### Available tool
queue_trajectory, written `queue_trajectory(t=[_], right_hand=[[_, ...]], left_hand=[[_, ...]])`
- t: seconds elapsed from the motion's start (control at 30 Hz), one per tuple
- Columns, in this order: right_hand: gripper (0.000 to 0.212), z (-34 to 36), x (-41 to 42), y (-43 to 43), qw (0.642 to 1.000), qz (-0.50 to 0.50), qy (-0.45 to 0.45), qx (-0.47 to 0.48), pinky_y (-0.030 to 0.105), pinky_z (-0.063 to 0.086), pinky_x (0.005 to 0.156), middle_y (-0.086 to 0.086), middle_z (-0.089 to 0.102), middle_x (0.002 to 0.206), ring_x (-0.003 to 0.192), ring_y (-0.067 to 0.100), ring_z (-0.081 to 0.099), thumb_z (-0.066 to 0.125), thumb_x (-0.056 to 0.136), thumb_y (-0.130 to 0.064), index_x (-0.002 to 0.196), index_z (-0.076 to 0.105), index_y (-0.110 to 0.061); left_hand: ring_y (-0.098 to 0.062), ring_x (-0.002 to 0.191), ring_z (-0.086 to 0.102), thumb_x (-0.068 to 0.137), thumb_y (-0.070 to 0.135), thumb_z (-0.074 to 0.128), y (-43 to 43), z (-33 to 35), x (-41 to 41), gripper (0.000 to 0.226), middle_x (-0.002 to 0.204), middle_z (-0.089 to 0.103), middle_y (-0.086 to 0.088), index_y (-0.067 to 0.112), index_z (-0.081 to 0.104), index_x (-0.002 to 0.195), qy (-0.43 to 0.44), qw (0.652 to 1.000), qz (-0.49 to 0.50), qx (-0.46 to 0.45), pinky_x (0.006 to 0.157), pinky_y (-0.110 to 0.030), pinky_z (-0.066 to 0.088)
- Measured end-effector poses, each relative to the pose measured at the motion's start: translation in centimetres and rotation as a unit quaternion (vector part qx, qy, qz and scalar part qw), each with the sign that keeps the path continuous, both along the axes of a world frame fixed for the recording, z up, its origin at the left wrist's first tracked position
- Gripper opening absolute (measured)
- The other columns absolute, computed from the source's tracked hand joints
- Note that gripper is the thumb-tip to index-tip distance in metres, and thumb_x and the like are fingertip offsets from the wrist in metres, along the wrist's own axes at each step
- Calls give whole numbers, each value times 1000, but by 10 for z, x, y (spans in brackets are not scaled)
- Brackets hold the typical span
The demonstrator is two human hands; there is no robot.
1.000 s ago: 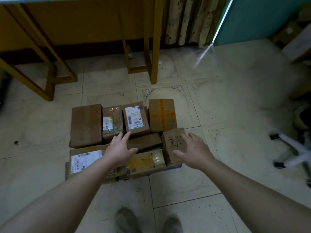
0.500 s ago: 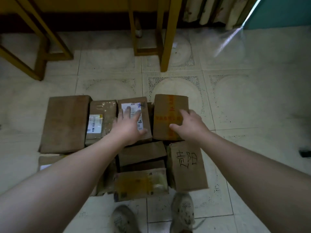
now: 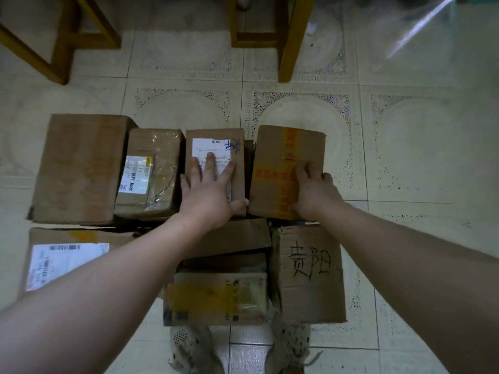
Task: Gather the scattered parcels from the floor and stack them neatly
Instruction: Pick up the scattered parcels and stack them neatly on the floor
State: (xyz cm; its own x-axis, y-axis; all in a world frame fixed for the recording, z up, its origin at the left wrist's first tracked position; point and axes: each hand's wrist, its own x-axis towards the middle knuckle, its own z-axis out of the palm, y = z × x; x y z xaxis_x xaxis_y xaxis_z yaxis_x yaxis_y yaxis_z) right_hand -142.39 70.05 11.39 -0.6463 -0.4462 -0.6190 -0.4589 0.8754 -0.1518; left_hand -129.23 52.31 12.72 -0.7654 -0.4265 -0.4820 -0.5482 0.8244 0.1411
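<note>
Several brown cardboard parcels lie packed together on the tiled floor. My left hand (image 3: 208,193) rests flat with spread fingers on a small parcel with a white label (image 3: 216,147). My right hand (image 3: 314,191) lies on the right part of the parcel with orange tape (image 3: 280,163), fingers bent at its right side. To the left sit a clear-taped parcel (image 3: 151,171) and a big plain box (image 3: 81,168). Nearer me are a box with handwritten characters (image 3: 310,268), a yellow-taped parcel (image 3: 216,298), a plain one (image 3: 237,236) and a large labelled box (image 3: 64,257).
Yellow wooden furniture legs (image 3: 291,39) stand beyond the parcels, with another frame (image 3: 62,44) at the far left. My two shoes (image 3: 194,349) show at the bottom edge. Bare floor tiles (image 3: 418,157) spread to the right of the parcels.
Both hands moved away from the near row of parcels to the far row. The view tilted down and closer, and my left fingers spread flatter on the labelled parcel.
</note>
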Motion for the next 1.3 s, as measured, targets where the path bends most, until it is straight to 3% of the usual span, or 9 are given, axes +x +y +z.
queue_trajectory(t=[0.33,0.47,0.63,0.77,0.9,0.97,1.1,1.3], right_hand=[[82,1,-6,11,994,109,13,13,46,32,108,0,8,158,135,38,18,64,85,-27,149,13,-36],[89,5,-14,0,999,39,-30,17,53,23,112,-2,-3,159,140,41,11,67,81,-48,149,9,-44],[88,2,1,0,998,16,-49,27,56,26,111,-3,-8,160,140,40,13,65,84,-49,150,6,-44],[81,10,5,-7,999,3,-30,38,61,8,113,0,-6,161,144,40,-2,54,88,-57,150,5,-42],[67,31,23,-41,998,23,13,-62,52,11,114,9,3,161,146,35,2,37,96,-54,152,6,-34],[68,41,37,-67,994,60,8,-96,50,12,115,8,2,161,146,33,1,36,97,-53,152,2,-34],[75,44,58,-117,991,96,-44,-87,54,9,114,3,-10,161,145,34,-13,44,92,-56,152,1,-38],[80,35,87,-121,991,126,-29,-27,56,10,114,2,-17,160,142,36,-23,56,90,-44,151,3,-40]], left_hand=[[-31,142,-18,79,71,48,-1,2,2,89,158,-14,-2,43,-2,147,18,999,-25,-11,113,-54,-7],[-29,142,-19,74,76,49,-8,3,-8,95,158,-14,0,43,-2,147,24,999,-33,-7,112,-54,-5],[-29,142,-20,74,77,47,-4,0,1,97,158,-15,1,43,-6,147,5,999,-44,-12,112,-54,-3],[-25,144,-16,85,70,35,-8,11,3,80,158,-14,0,41,-6,147,3,998,-60,-12,113,-48,-6],[-24,145,-6,95,47,30,-38,35,14,61,160,0,-3,34,6,150,67,997,-16,-35,114,-47,-4],[-24,145,-7,97,44,31,-62,45,27,59,160,0,-5,31,8,150,36,998,23,-43,115,-48,-2],[-25,145,-8,98,46,29,-98,46,46,61,160,-5,-4,29,4,151,-71,997,12,-23,116,-50,1],[-28,144,-3,96,47,33,-98,34,62,61,159,3,-2,33,8,150,-62,997,-30,-32,113,-55,8]])
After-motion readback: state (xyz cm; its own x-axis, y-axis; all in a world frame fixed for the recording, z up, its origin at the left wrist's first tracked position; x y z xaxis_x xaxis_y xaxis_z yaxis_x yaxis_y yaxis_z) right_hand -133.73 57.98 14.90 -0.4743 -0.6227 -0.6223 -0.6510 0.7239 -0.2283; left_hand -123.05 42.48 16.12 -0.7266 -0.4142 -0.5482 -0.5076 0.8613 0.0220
